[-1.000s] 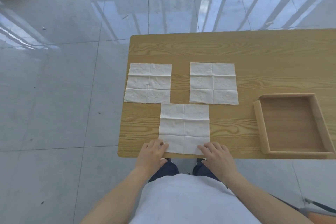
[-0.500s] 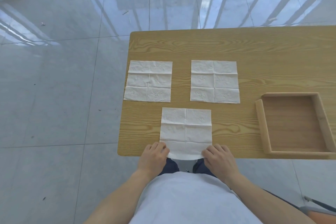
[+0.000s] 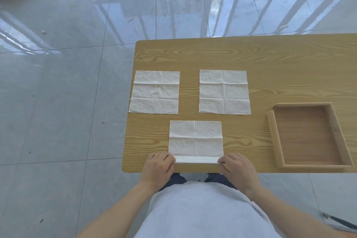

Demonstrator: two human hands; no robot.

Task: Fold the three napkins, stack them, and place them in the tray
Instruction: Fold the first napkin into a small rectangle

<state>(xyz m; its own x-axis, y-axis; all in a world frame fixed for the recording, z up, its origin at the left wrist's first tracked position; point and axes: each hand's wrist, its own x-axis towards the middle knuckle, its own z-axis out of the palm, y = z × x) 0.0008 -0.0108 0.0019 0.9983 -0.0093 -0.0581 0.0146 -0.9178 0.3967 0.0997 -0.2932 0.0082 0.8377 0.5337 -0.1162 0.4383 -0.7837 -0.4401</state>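
Three white creased napkins lie on a wooden table [image 3: 251, 58]. The near napkin [image 3: 195, 139] sits at the front edge, its closest strip lifted and turned up. My left hand [image 3: 159, 167] pinches that strip's left corner, and my right hand [image 3: 236, 168] pinches the right corner. Behind it lie a flat left napkin [image 3: 155, 92] and a flat right napkin [image 3: 224, 92]. An empty wooden tray [image 3: 338, 135] rests at the right, apart from both hands.
The table's left edge and front edge drop to a glossy grey tiled floor [image 3: 58, 102]. The far half of the tabletop holds nothing. A dark object [image 3: 340, 222] lies on the floor at the lower right.
Both hands took hold of the near napkin's front corners, pulled it slightly toward the table edge, then lifted and turned its closest strip upward. The other napkins and tray stayed put.
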